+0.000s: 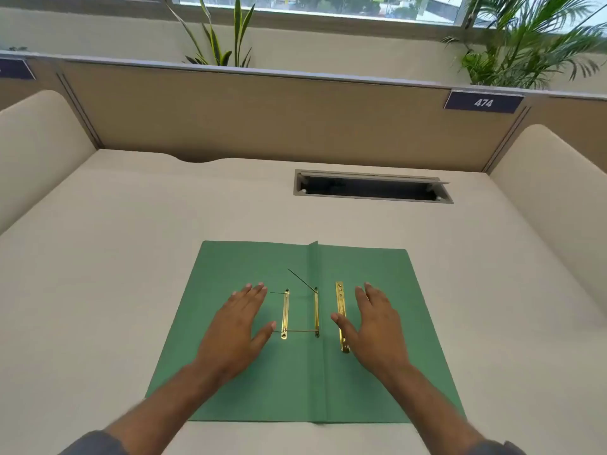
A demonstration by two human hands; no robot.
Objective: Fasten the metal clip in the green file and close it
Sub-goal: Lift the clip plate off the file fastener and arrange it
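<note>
The green file (368,382) lies open and flat on the desk, spine running away from me down its middle. A brass clip base (316,311) sits at the spine, with one prong lying flat leftward and another sticking up. A loose brass bar (285,314) lies on the left flap, joined to that prong. A second brass strip (341,315) lies on the right flap. My left hand (236,326) rests palm down on the left flap, thumb near the loose bar. My right hand (377,323) rests flat on the right flap, thumb touching the strip. Both hold nothing.
The cream desk (131,257) is bounded by a tan partition (262,116) at the back and padded side panels. An open cable slot (371,187) sits beyond the file. Plants (525,44) stand behind the partition.
</note>
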